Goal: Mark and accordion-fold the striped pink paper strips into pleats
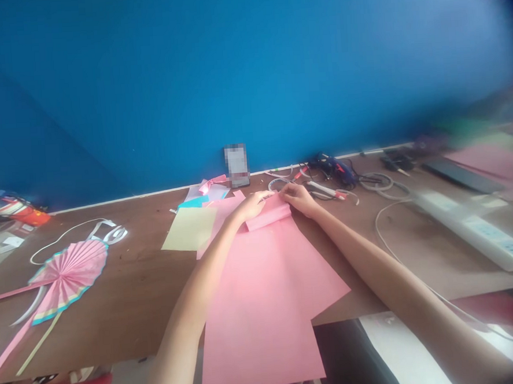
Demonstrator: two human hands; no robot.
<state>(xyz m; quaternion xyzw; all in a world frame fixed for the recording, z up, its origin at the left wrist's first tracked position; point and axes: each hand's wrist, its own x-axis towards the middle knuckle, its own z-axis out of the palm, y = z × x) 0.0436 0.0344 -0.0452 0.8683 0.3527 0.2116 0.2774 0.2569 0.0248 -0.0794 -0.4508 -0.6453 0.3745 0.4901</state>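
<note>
A long pink paper sheet (259, 308) lies down the middle of the table, its near end hanging past the front edge. At its far end is a narrow folded pink strip (269, 216), gripped at both ends. My left hand (256, 205) is closed on the strip's left end, thumb and fingers together. On the right end, my right hand (298, 197) pinches the paper from above, fingers bent. Another pink sheet spreads out underneath to the right. A pale yellow sheet (189, 228) lies left of my left hand.
A pleated pink paper fan (73, 275) lies at the left on the brown table (134, 292). A phone-like device (237, 165) leans on the blue wall. Cables and a white power strip (471, 228) occupy the right side.
</note>
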